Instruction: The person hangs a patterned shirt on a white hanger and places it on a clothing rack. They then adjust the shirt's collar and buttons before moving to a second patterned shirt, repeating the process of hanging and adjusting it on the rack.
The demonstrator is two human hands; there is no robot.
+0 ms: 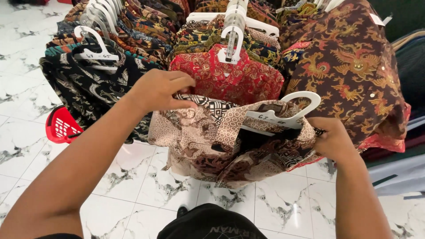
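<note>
Both my left hand [161,90] and right hand [332,141] clutch the brown patterned shirt [212,141], whose loose white hanger [287,117] may slip free and drop.

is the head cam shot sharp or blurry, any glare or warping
In the head view, the brown patterned batik shirt held by the left hand and right hand is sharp, as is the white plastic hanger; lighting is even and soft with only faint shadows; the glossy white marble-patterned floor tiles show mild sheen, no harsh glare; wide-angle bending shows at the edges.
</note>
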